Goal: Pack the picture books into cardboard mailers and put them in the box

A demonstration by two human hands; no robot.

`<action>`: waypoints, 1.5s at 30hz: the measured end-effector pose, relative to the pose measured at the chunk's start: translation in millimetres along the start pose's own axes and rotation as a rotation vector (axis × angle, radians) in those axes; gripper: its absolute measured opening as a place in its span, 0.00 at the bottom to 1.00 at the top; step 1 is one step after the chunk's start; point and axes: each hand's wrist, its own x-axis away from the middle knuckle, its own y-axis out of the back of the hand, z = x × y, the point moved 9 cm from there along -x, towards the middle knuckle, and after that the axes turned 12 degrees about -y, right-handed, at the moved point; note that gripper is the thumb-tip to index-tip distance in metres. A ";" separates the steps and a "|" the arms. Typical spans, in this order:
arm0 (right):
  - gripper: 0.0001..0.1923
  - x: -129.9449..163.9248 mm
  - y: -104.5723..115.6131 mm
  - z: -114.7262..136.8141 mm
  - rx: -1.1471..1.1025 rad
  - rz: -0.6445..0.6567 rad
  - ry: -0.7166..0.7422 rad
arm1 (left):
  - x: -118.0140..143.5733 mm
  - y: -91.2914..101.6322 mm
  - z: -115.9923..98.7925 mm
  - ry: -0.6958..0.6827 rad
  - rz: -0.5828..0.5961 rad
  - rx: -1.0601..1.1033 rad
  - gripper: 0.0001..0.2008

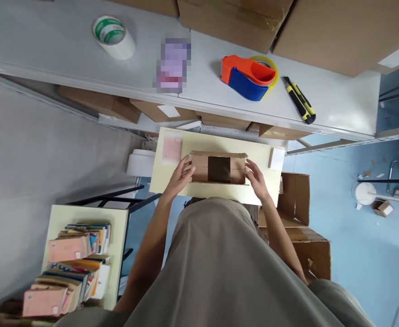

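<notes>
A small cardboard box sits on the pale yellow table, its top side open. A dark rectangle shows in the middle of the box's inside; I cannot tell whether it is an item or a gap. My left hand holds the box's left end, with thumb and fingers curled at the edge. At the right end my right hand grips the edge likewise. A pinkish booklet lies on the table left of the box, and a small white block lies to the right.
On the white shelf beyond are a tape roll, a blurred-out purple item, an orange and blue tape dispenser and a yellow utility knife. Books are stacked at lower left. Open cartons stand at right.
</notes>
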 end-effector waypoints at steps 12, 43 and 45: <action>0.60 9.4 3.8 15.9 0.083 -0.009 0.052 | -4.0 -0.8 -30.7 -0.148 0.139 -0.197 0.41; 0.30 -13.3 -16.7 9.9 0.185 -0.123 0.099 | -62.2 6.5 -17.9 -0.242 0.213 -0.236 0.27; 0.29 -14.3 -16.2 10.9 0.169 -0.120 0.110 | -61.0 5.3 -18.5 -0.235 0.207 -0.249 0.27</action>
